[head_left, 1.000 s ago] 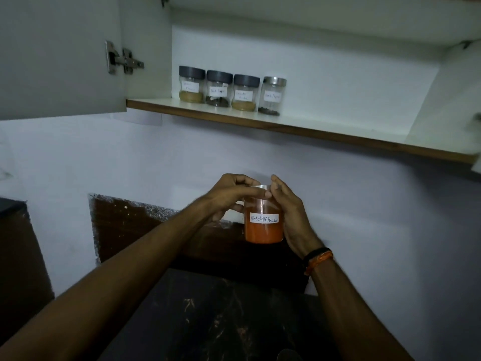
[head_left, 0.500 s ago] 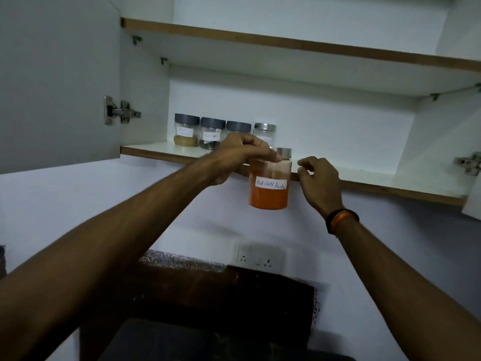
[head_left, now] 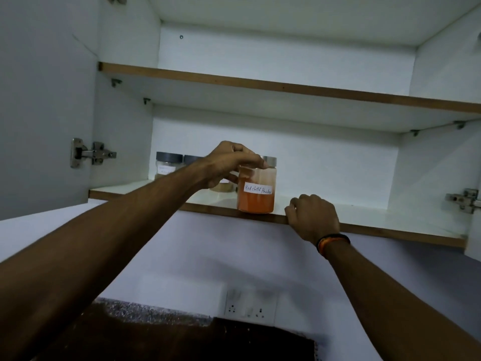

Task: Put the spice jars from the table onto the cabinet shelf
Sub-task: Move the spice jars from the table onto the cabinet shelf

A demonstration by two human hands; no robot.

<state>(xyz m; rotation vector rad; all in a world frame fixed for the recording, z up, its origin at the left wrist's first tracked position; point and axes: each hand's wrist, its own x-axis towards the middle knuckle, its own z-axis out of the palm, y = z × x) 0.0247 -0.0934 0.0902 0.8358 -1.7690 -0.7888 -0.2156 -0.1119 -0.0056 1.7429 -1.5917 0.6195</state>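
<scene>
at the left of the frame the cabinet door point(head_left: 39, 100) stands open, with a metal hinge point(head_left: 91, 153) on it. just right of the hinge, at the back of the lower cabinet shelf point(head_left: 364, 220), stands a jar with a grey lid point(head_left: 168, 165). a second grey lid point(head_left: 192, 159) peeks out beside it, and the rest of that jar hides behind the arm. the left hand point(head_left: 229, 165) is in the middle of the frame. its fingers curl down over the top of the red chilli powder jar point(head_left: 256, 190) and hold it by the lid. the jar is upright at the front edge of the shelf, and its bottom looks like it touches the shelf. it is full of orange powder and has a white label. just right of the jar, the right hand point(head_left: 312, 218) rests on the front edge of the shelf with curled fingers. it holds no jar. it wears an orange and black wristband point(head_left: 331, 242). a wall socket point(head_left: 251, 306) sits low in the middle. another hinge point(head_left: 464, 200) is at the far right.
</scene>
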